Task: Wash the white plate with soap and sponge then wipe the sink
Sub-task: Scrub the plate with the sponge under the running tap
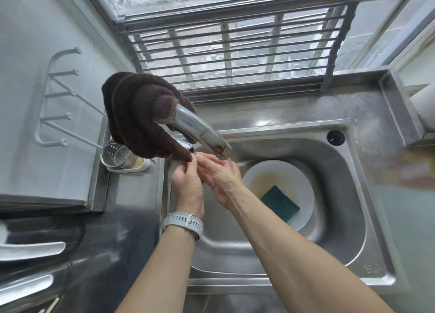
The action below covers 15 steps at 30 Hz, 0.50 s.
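In the sink [341,195], plate [303,183] and sponge [280,203] lie right of both empty, relaxed hands [207,174].

Home kitchen — steel sink [348,209] with faucet [200,130]; barred window [226,51]; utensil holder [117,156] on counter.

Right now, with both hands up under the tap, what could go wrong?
1. The brown towel draped over the faucet hangs right by the left hand; a knock may drop it into the sink.
2. The white plate holds yellowish water under the green sponge; lifting it carelessly may spill it.
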Motion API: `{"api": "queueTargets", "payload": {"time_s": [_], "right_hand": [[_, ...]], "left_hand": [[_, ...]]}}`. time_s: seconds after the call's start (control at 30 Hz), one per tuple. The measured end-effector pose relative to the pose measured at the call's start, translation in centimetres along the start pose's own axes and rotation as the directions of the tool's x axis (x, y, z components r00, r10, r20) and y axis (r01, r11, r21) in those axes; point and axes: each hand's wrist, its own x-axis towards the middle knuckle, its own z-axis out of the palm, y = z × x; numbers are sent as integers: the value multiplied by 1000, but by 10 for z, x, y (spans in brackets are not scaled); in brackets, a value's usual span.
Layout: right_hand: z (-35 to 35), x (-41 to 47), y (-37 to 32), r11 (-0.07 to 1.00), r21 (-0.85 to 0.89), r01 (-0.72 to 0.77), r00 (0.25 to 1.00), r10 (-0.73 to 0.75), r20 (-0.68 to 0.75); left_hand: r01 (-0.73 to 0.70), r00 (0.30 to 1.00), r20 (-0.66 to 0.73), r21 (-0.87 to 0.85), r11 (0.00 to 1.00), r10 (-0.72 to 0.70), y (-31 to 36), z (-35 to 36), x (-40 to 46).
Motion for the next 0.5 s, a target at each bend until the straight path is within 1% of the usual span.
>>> {"api": "queueTargets", "payload": {"time_s": [0.03, 0.07, 0.1, 0.13, 0.17, 0.2, 0.23, 0.27, 0.3, 0.33, 0.4, 0.5], "right_hand": [[-8, -3, 2, 999, -35, 12, 1000, -12, -12], [-24, -4, 6, 980, -193, 38, 997, -50, -59], [-47, -4, 9, 872, -487, 59, 985, -129, -111], [-74, -5, 11, 602, -798, 28, 962, -234, -143], [-104, -7, 10, 242, -968, -61, 937, -322, -139], [-132, -11, 6, -60, -985, -159, 922, -366, -127], [-158, -15, 2, -233, -944, -232, 921, -365, -137], [-179, -18, -2, -333, -904, -269, 928, -340, -151], [-192, -22, -5, -411, -869, -275, 941, -300, -156], [-202, -23, -8, -464, -847, -259, 954, -259, -150], [-206, -21, -6, -519, -833, -193, 970, -229, -82], [-191, 0, 1, -562, -827, -12, 982, -161, 94]], "left_hand": [[10, 1000, 8, 45, 999, -10, -6, -1, -2], [31, 999, 21, 102, 994, -34, -17, -1, -4], [68, 997, 27, 221, 973, -75, -31, -2, -7], [106, 991, 39, 380, 919, -130, -44, -2, -12], [131, 978, 63, 552, 824, -197, -57, -1, -18], [137, 959, 83, 698, 703, -270, -74, -1, -23], [122, 938, 96, 806, 579, -332, -90, -1, -27], [98, 919, 110, 867, 489, -379, -105, 1, -31], [94, 900, 112, 894, 439, -420, -117, 4, -33], [104, 890, 103, 903, 416, -445, -127, 7, -32], [151, 878, 76, 893, 424, -473, -144, 13, -28], [172, 897, 54, 871, 459, -439, -156, 18, -21]]}}
